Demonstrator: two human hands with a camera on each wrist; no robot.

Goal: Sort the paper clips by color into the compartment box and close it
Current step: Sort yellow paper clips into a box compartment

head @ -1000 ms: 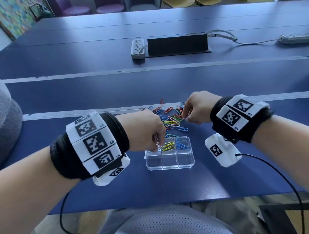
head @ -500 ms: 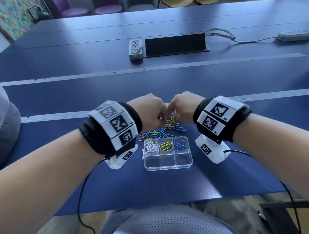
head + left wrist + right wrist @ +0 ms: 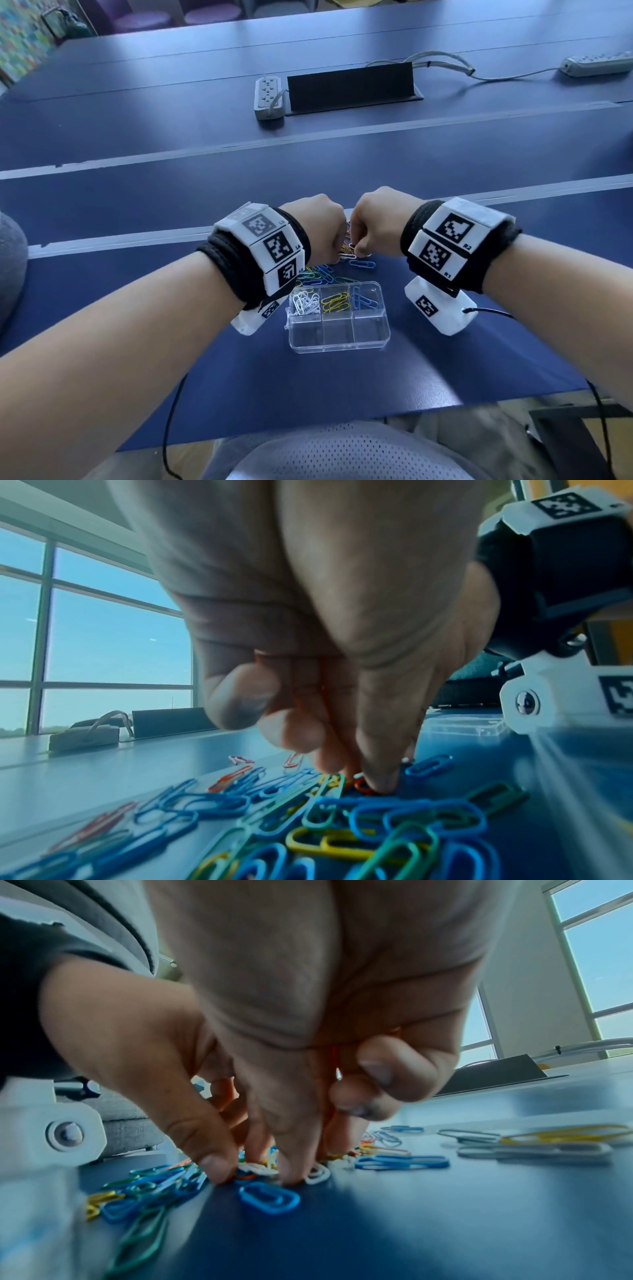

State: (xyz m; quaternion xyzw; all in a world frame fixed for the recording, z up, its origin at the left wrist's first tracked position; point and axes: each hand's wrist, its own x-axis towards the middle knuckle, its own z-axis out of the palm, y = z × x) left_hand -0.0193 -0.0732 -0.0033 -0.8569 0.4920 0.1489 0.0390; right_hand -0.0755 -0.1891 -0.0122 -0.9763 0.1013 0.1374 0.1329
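Note:
The clear compartment box point(image 3: 342, 344) lies open near the table's front edge. Its far row holds white clips point(image 3: 303, 303), yellow clips point(image 3: 334, 301) and blue clips point(image 3: 364, 300); the near row shows nothing in it. Just beyond it lies the mixed pile of paper clips point(image 3: 320, 275) point(image 3: 342, 821). My left hand point(image 3: 342, 245) point(image 3: 363, 780) pinches down where a red clip point(image 3: 361, 787) and a white one overlap; which one it holds is unclear. Right beside it, my right hand point(image 3: 356, 249) point(image 3: 304, 1169) pinches a white clip point(image 3: 316, 1173) on the table.
A loose blue clip point(image 3: 362, 263) point(image 3: 268, 1200) lies right of the pile. At the back stand a grey power strip point(image 3: 269, 97), a black cable flap point(image 3: 352, 85) and a second power strip point(image 3: 596, 65). Wrist-camera cables hang over the table's front edge point(image 3: 376, 411).
My left hand left the box, where white clips now lie in the far left compartment, and came to the pile. My right hand shifted a little left, so both hands meet there.

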